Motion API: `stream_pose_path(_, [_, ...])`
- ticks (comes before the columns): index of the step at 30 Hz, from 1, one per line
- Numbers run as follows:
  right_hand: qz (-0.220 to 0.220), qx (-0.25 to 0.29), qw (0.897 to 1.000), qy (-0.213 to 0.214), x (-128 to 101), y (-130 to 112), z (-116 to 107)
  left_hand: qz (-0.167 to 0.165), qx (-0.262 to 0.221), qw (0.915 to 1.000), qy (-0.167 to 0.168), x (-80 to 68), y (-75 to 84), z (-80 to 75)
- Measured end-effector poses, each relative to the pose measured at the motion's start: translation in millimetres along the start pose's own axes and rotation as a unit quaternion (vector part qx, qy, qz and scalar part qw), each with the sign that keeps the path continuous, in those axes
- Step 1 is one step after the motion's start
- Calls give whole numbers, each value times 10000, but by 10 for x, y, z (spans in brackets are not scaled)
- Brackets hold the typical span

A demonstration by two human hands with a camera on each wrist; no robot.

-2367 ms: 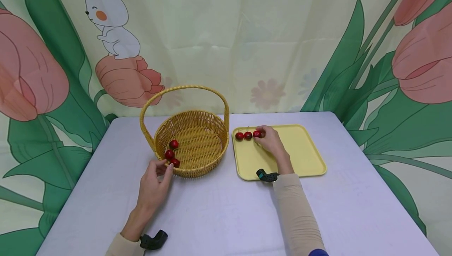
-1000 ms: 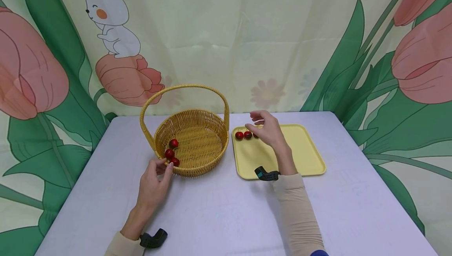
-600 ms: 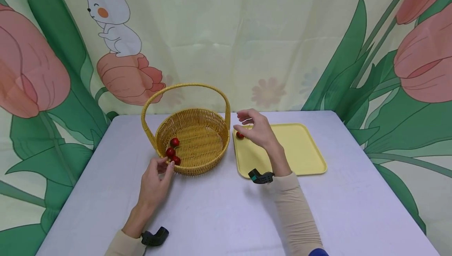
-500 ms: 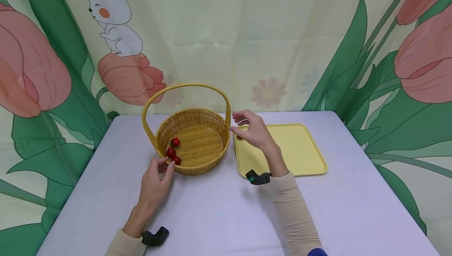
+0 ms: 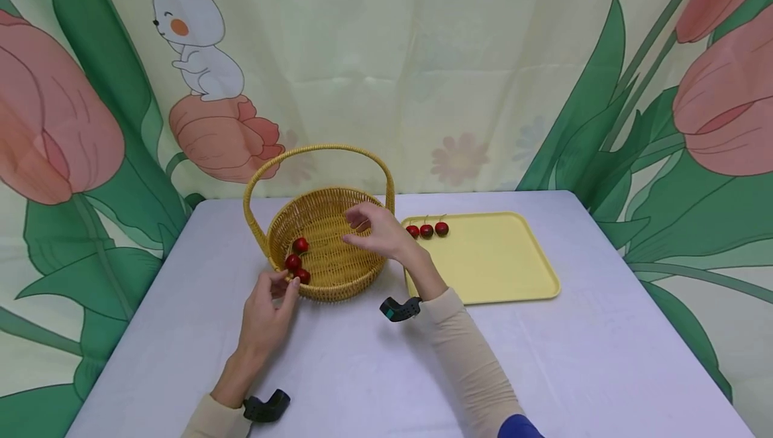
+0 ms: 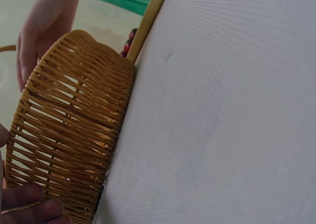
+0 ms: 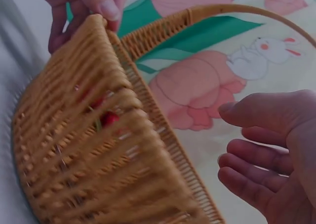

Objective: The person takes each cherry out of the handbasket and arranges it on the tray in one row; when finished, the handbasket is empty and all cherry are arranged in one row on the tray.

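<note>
My left hand [image 5: 266, 317] pinches the near-left rim of a round wicker basket [image 5: 335, 257] between thumb and fingers. Inside the basket, three red cherries [image 5: 293, 262] lie along its left side. Over the basket's right part hovers my right hand [image 5: 380, 231], fingers loosely bent and apart, with nothing between them. The right wrist view also has this hand [image 7: 266, 150] beside the wicker wall, and a cherry [image 7: 109, 118] shows through the weave. To the right, three more cherries [image 5: 426, 231] with stems stand in a row on a yellow tray [image 5: 483, 257].
The basket's tall arched handle [image 5: 320, 147] rises over it, close to my right hand. A white cloth covers the table [image 5: 350, 371]. Behind stands a curtain [image 5: 483, 76] printed with tulips and a rabbit.
My right hand first let go of the third cherry on the tray, then lifted and moved left over the basket. My left hand has stayed on the rim.
</note>
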State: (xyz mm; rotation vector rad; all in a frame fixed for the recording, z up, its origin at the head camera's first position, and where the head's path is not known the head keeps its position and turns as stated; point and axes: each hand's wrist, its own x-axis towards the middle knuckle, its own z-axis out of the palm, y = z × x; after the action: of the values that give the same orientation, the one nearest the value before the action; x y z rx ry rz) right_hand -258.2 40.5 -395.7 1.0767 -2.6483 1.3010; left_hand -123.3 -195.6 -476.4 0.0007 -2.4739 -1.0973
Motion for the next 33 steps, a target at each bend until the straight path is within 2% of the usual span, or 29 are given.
stream_pose_path(3, [41, -50, 9997, -221, 75, -18, 125, -30, 4, 10000, -23, -3, -7, 3])
stream_pose_path(9, [133, 214, 9974, -675, 206, -54, 319, -17, 2, 10000, -44, 3, -5, -6])
stream_pose_path(17, [111, 3, 9931, -1166, 346, -70, 566, -7, 45, 10000, -36, 13, -14, -8])
stream_pose_path(24, [191, -342, 9850, -1678, 405, -144, 724, 22, -45, 10000, -5, 19, 1, -12])
stream_pose_path(33, [-2, -635, 9708, -2313, 430, -175, 816, -2, 23, 10000, -23, 23, -1, -1])
